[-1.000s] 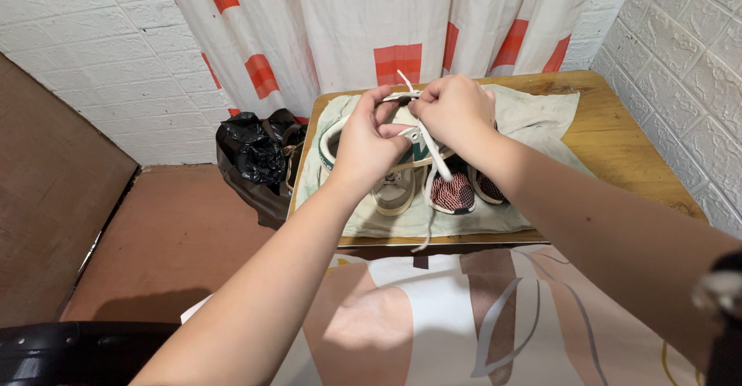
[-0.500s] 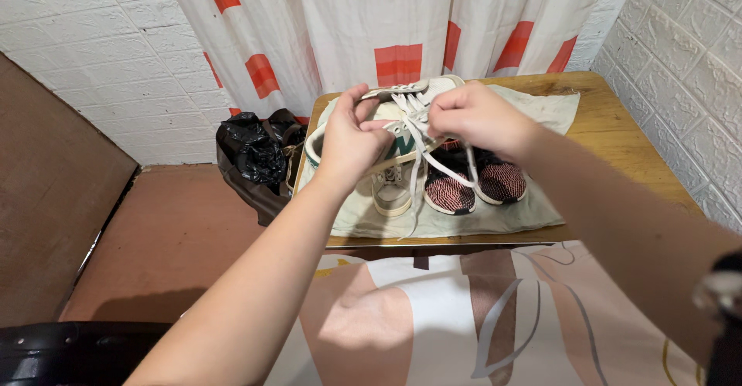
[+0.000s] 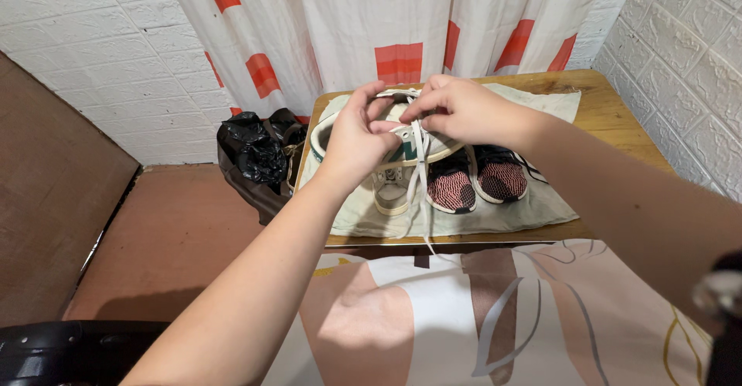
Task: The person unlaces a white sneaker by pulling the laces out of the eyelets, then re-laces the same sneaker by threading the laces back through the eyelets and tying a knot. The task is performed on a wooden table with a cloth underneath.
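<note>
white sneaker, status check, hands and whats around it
Left hand grips white sneaker. Right hand pinches its lace. Sneaker up off cloth. Pink-and-black shoes beside it, nothing blocking.

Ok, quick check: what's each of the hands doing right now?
Left hand: closed on the white sneaker, gripping it from the side.
Right hand: fingers pinched on the white shoelace at the sneaker's top.

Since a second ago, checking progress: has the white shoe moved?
Yes. The white shoe has lifted toward the curtain, off the cloth.
</note>
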